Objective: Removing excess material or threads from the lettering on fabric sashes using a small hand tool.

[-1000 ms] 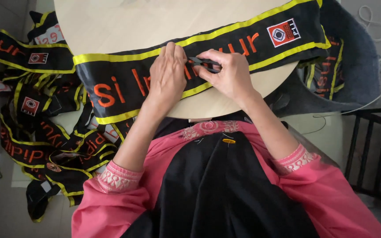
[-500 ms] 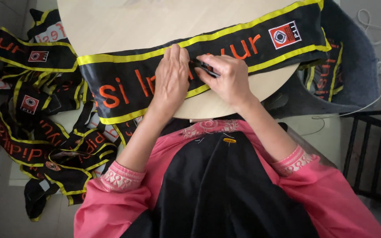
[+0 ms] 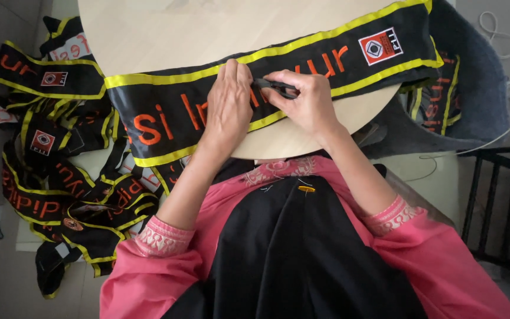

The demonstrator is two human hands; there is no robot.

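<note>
A black sash (image 3: 166, 112) with yellow edging, orange stitched letters and a red-and-white square patch lies across a round pale wooden table (image 3: 190, 35). My left hand (image 3: 228, 106) presses flat on the sash's middle, fingers together. Beside it, my right hand (image 3: 305, 103) is closed around a small dark tool (image 3: 275, 87), likely thread snips, whose tip touches the sash by my left fingertips.
A heap of similar black-and-yellow sashes (image 3: 60, 171) lies on the floor at the left. A dark blue cloth (image 3: 479, 100) holding more sashes hangs off the table's right side. A black metal frame (image 3: 503, 207) stands at the right, white cable (image 3: 503, 35) behind it.
Both hands shifted slightly to the left along the sash, staying together; the right hand keeps the tool against the fabric.
</note>
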